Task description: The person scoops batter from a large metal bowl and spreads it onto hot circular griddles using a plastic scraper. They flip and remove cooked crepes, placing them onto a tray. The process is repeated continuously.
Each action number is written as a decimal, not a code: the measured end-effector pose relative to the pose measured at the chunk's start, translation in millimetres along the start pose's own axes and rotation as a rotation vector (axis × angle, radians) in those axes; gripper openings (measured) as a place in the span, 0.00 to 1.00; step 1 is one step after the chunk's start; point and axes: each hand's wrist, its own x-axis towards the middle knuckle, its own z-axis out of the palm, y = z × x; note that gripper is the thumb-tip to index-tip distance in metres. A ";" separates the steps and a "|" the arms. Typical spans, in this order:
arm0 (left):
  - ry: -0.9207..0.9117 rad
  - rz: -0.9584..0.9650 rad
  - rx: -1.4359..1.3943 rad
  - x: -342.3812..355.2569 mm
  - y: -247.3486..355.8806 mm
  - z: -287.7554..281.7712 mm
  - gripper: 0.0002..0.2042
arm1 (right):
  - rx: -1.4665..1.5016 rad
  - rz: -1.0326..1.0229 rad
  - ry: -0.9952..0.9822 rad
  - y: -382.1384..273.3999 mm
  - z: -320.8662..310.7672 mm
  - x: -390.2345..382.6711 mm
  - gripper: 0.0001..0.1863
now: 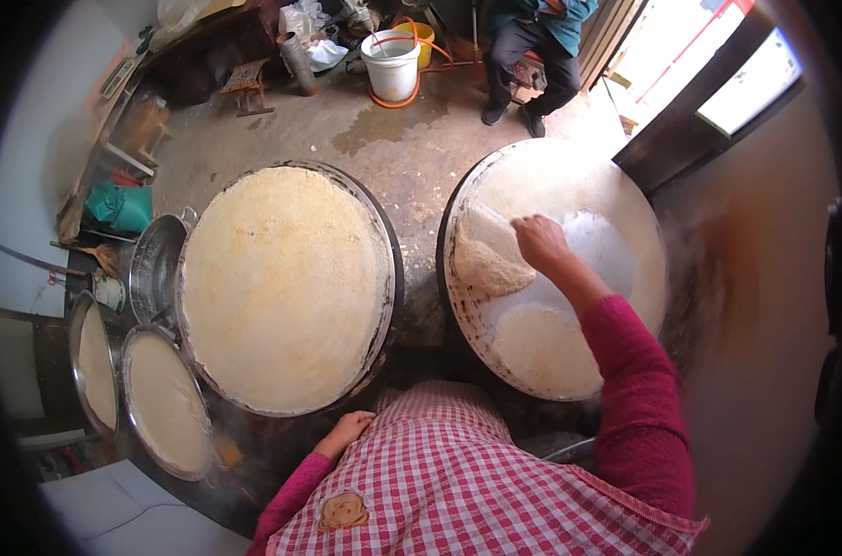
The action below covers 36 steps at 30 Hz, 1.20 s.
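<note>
My right hand (541,243) is closed above the right round griddle (615,208), at the edge of a thick mound of pale batter (491,269). What its fingers grip, if anything, blends into the batter and cannot be made out. Around the mound, thin batter covers part of the griddle, while a greyish patch of the surface shows in the middle. Low beside my checked apron (439,445), my left hand (347,433) has its fingers curled, with nothing visible in them. The left griddle (396,269) carries a wide, thin yellowish sheet of batter (282,278) reaching nearly to its rim.
Two metal basins of batter, one nearer (166,403) and one farther left (97,366), stand beside a metal pan (157,264). Across the floor are a white bucket (391,69) with an orange hose, a small stool (246,85) and a seated person (537,51) near the doorway.
</note>
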 end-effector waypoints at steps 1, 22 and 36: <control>-0.011 -0.021 0.021 -3.2 7.6 -5.4 0.14 | -0.001 0.010 0.021 -3.8 3.8 11.3 0.11; -0.160 -0.012 -0.079 -29.2 21.5 -57.6 0.15 | 0.644 0.413 0.005 -83.8 47.1 -39.9 0.11; 0.147 -0.184 -0.142 -17.4 -61.7 -14.7 0.13 | 0.332 0.676 0.264 136.4 39.8 -66.2 0.11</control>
